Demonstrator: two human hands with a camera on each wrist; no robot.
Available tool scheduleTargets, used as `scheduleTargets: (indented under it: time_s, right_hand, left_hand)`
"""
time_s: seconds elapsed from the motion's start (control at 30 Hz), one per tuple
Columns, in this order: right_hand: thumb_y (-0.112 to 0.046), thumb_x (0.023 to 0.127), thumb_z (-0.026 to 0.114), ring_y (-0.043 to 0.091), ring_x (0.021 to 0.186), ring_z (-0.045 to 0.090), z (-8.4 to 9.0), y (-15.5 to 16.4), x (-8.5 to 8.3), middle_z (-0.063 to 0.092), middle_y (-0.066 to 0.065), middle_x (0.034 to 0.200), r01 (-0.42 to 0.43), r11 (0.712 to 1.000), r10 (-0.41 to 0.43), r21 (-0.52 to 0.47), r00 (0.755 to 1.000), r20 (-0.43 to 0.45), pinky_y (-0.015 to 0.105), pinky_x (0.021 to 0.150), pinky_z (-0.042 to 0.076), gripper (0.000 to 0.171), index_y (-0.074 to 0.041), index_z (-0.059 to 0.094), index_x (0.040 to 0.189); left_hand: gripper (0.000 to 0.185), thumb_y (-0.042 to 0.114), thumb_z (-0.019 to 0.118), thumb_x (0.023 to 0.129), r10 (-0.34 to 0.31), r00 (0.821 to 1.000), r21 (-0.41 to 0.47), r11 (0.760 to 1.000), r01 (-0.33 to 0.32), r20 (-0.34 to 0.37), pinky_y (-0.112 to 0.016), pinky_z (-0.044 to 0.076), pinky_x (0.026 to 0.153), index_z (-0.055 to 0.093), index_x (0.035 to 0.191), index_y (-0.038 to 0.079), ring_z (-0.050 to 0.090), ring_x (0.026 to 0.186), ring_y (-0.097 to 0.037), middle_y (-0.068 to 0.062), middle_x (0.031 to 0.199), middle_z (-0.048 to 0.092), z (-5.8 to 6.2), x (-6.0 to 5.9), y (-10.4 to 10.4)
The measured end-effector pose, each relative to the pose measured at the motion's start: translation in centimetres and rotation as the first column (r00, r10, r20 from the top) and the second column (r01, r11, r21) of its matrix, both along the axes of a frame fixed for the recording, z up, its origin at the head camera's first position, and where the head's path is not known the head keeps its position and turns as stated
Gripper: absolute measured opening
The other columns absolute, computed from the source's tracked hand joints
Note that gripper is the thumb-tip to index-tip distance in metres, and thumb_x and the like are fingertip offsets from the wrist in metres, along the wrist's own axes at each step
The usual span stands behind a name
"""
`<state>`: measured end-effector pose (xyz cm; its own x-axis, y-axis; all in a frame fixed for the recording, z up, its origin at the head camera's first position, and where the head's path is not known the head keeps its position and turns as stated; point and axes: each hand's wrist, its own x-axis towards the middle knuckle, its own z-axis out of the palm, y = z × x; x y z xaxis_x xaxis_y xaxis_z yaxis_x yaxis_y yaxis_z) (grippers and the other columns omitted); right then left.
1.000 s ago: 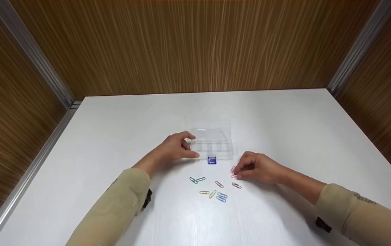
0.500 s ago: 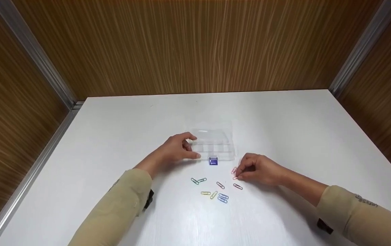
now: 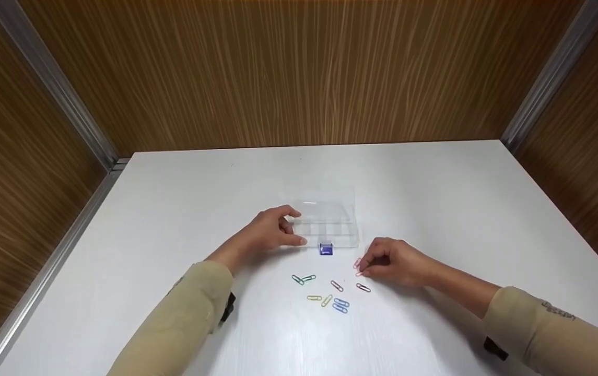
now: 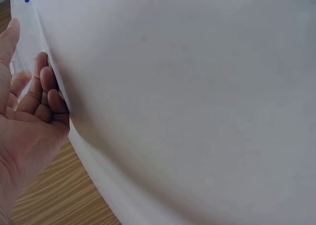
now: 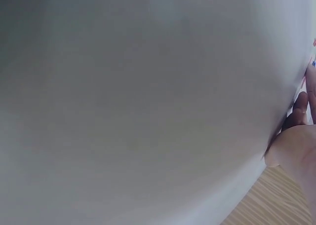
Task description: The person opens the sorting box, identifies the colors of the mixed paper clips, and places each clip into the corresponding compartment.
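Observation:
My left hand (image 3: 267, 230) holds the left end of a clear plastic compartment box (image 3: 325, 228), thumb at its front corner and index finger farther back. The box's lid (image 3: 325, 196) lies opened toward the back, and a blue latch (image 3: 326, 249) marks its front. In the left wrist view the fingers of the left hand (image 4: 34, 111) curl close over the table. Right of the box, my right hand (image 3: 398, 262) pinches a pink paper clip (image 3: 359, 273) low at the tabletop, its fingertips covering part of it. Another pink paper clip (image 3: 357, 262) lies right beside those fingertips.
In front of the box lie two green paper clips (image 3: 297, 280), two yellow paper clips (image 3: 314, 298), two blue paper clips (image 3: 340, 308) and two dark reddish paper clips (image 3: 363, 288). Wood-grain panels (image 3: 299, 73) enclose the white table (image 3: 199, 183) at the back and sides.
The head view has shifted slightly. Both hands, the box and the loose paper clips keep nearly the same places; the right fingertips stay at the pink paper clip.

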<state>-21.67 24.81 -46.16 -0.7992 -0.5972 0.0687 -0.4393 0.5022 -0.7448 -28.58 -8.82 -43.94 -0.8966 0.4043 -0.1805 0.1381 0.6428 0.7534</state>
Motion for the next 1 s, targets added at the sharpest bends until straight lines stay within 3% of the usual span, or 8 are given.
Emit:
scheduleTargets:
  time_s: [0.4,0.67,1.0]
  right_hand:
    - [-0.009,0.093,0.083,0.017,0.094,0.058,0.27,-0.1,0.3,0.069,-0.007,0.097,0.002,0.997,0.001,0.075,0.999,-0.037,0.027,0.084,0.045,0.009,-0.018,0.081,0.093]
    - [-0.003,0.092,0.082,0.015,0.094,0.064,0.03,-0.21,0.5,0.072,-0.004,0.099,-0.028,1.0,0.028,0.0,0.999,-0.038,0.022,0.082,0.051,0.012,-0.015,0.08,0.091]
    - [0.0,0.09,0.083,0.013,0.092,0.064,-0.11,-0.14,0.65,0.074,-0.006,0.098,-0.024,1.0,0.026,0.016,0.995,-0.099,0.022,0.081,0.05,0.016,-0.016,0.08,0.092]
  left_hand:
    - [0.065,0.03,0.091,0.088,-0.017,1.0,0.008,1.0,0.017,-0.018,-0.034,0.048,0.087,0.06,0.143,0.014,0.059,0.09,-0.021,-0.004,0.099,0.067,-0.16,0.03,0.2]
    - [0.063,0.028,0.091,0.088,-0.02,1.0,0.023,1.0,0.02,-0.01,-0.034,0.047,0.089,0.061,0.142,0.014,0.06,0.089,-0.019,-0.003,0.098,0.068,-0.24,0.19,0.13]
    - [0.064,0.03,0.089,0.089,-0.017,1.0,0.034,0.999,0.017,-0.011,-0.035,0.047,0.089,0.06,0.144,0.015,0.06,0.091,-0.02,-0.004,0.101,0.067,-0.61,0.04,0.14]
